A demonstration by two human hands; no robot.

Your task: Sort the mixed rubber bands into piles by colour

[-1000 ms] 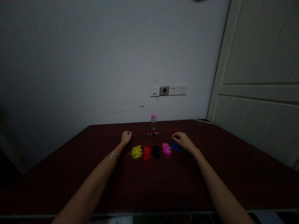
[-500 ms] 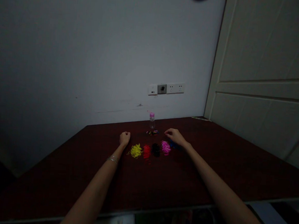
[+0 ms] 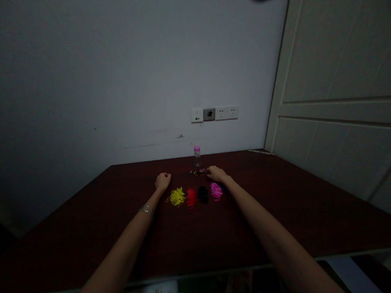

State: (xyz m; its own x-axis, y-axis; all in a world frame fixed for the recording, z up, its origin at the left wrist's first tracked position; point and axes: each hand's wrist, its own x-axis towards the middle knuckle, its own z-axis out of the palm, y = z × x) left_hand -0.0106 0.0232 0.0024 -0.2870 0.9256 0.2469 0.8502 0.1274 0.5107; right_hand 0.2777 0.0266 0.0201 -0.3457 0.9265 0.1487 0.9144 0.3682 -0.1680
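My left hand (image 3: 163, 180) rests on the table in a loose fist, left of a yellow pile of rubber bands (image 3: 177, 197); nothing shows in it. My right hand (image 3: 215, 173) reaches to the right edge of a small mixed-colour heap of rubber bands (image 3: 198, 172). Its fingers are pressed together and bent down; whatever they pinch is too small to see. Nearer to me lie a red pile (image 3: 191, 198), a black pile (image 3: 203, 194) and a pink pile (image 3: 216, 191). A bit of a blue pile (image 3: 224, 188) shows beneath my right wrist.
A clear bottle with a pink cap (image 3: 197, 156) stands behind the mixed heap. The dark red table (image 3: 121, 195) meets a wall with sockets (image 3: 226, 113) and a pale door (image 3: 340, 141) at the right. Things sit on a shelf under the front edge.
My right hand has moved left and down from above the blue pile to the mixed heap. My left hand stays in place. The view has shifted slightly.
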